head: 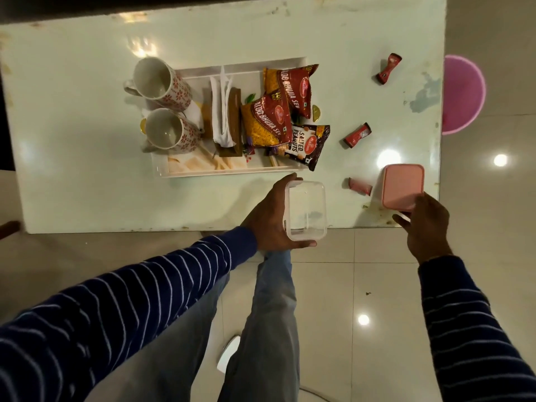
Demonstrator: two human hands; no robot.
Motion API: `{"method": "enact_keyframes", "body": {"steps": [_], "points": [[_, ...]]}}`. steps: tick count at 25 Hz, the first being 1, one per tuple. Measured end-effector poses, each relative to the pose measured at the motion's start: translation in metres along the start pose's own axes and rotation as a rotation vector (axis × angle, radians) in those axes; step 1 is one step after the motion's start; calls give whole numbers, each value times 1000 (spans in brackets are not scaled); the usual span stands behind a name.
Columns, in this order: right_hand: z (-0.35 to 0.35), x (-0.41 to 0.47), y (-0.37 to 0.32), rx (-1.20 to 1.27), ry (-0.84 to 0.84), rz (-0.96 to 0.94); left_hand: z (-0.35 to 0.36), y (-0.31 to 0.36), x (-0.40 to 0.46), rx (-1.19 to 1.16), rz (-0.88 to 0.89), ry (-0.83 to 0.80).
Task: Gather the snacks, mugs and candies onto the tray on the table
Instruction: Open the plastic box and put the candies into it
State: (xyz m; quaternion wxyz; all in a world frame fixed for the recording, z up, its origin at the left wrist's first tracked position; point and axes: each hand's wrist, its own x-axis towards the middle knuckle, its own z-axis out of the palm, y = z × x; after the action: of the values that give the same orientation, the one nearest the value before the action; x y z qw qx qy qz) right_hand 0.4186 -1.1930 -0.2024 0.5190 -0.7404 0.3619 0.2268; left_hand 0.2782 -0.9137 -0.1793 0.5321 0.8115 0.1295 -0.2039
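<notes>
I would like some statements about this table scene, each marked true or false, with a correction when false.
1. Both mugs lie on the tray. True.
2. The left hand holds a clear container. True.
3. The right hand holds a blue-lidded box. False: the lid of the box is pink.
4. All red candies are on the tray. False: three lie on the table, right of the tray.
5. The peanuts packet overhangs the tray's corner. True.
</notes>
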Motion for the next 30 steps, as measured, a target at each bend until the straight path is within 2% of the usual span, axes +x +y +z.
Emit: {"method": "enact_keyframes", "body": {"steps": [2,3,4,5,7,8,10,14,17,20,22,25,28,30], "points": [[1,3,5,-412,187,-94,1,-2,-2,29,-10,33],[3,-2,7,-601,291,-218,3,-2,-3,37,-4,46],[8,-11,9,-702,319,-385,4,0,-4,25,-3,58],[18,-22,12,-760,254,-546,6,1,-4,-19,-12,70],[39,-35,22,-910,11,-784,9,1,-3,-84,-49,85],[49,-37,28,-1006,-84,-857,8,1,-4,-59,-76,89],[63,-36,32,-1122,-152,-914,4,-1,-5,26,-97,94],[73,-26,32,-1112,-135,-879,-9,-5,5,131,-7,149],[74,-33,14,-881,-178,-814,-10,-13,14,190,58,168],[75,-69,-9,-626,-149,-886,-7,-19,16,190,44,193],[84,-103,-16,-603,-261,-904,-3,-20,20,160,29,178],[95,-115,-25,-694,-417,-947,0,-20,27,133,0,206],[98,-68,-55,-609,-245,-1002,-4,-17,33,114,3,199],[99,-23,-72,-725,-177,-939,-8,-13,36,104,41,182]]}}
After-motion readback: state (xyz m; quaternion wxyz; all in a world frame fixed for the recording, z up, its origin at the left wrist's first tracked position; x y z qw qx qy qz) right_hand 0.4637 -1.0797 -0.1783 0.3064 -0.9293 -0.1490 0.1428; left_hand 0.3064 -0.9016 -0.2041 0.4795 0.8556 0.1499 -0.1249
